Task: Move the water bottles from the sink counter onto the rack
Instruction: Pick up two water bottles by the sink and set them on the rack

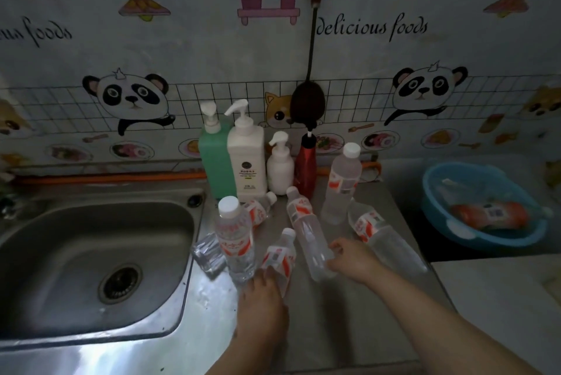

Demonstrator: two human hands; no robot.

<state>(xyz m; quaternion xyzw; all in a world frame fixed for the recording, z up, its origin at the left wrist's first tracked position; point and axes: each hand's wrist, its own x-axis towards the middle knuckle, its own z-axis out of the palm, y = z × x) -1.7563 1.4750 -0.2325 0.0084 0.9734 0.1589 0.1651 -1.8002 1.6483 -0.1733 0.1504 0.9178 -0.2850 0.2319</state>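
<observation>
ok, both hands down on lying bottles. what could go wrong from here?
1. The left hand works right beside an upright bottle near the sink edge; a bump could tip it in.
2. The right hand only touches the long bottle at its base; it may roll or slip.

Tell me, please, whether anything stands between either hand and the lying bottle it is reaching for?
Nothing visible does: the left hand already rests on the short lying bottle, and the right hand touches the base of the long lying bottle.
</observation>
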